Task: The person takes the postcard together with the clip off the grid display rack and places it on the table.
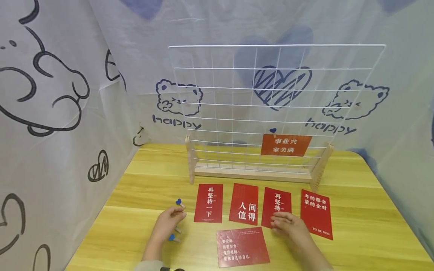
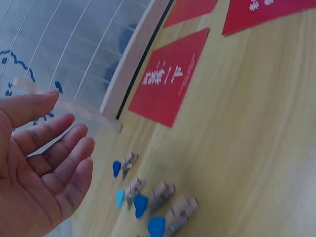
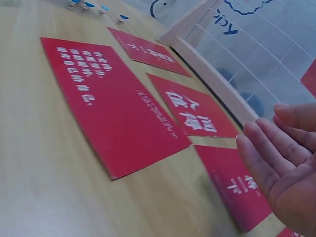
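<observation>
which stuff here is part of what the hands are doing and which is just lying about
In use: left hand over the blue clips; right hand on the third red card; wire grid with one card clipped on.

Lying about: other red cards, bear-print cloth, table.

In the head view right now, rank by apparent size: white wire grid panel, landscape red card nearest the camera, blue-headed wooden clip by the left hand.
1. White wire grid panel.
2. Landscape red card; nearness may enlarge it.
3. Blue-headed wooden clip.
</observation>
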The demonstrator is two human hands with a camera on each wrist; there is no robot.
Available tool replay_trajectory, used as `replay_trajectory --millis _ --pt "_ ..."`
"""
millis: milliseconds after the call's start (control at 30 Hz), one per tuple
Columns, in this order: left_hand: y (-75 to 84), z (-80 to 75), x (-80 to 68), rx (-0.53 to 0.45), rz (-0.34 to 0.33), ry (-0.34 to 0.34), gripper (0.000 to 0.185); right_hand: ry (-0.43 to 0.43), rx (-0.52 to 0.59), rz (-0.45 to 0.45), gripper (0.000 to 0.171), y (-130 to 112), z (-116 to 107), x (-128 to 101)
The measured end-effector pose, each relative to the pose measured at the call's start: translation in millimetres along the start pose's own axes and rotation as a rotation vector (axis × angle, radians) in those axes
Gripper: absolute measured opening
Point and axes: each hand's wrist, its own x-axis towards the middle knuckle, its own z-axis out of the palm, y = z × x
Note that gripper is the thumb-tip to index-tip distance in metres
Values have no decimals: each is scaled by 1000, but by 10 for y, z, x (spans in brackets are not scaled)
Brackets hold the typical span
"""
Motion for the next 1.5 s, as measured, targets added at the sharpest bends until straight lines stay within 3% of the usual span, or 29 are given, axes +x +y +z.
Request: replay_trajectory --millis 333,600,967,1100,1167,1300,1400,1500 --pt "378 208 298 62 84 -56 34 -152 -96 -235 43 -167 -226 269" --pt "698 349 523 95 175 -149 29 -55 -169 -267 34 -532 -210 311" --pt "1136 598 725 77 255 -241 26 -134 -51 -424 16 -842 -309 452" --pt "1271 694 834 19 236 -238 27 -155 -23 -469 18 -934 -361 510" --pt "1327 736 891 -1 231 -230 27 -168 -7 -501 15 -916 -446 624" --pt "1457 808 977 -5 256 -230 27 -171 50 -523 25 -679 -862 1170" --pt "1589 860 1029 -4 299 -234 27 -116 67 -512 31 -460 -1209 1646" --pt "1726 913 1082 -10 331 -225 30 -80 83 -506 35 -384 -1365 1874"
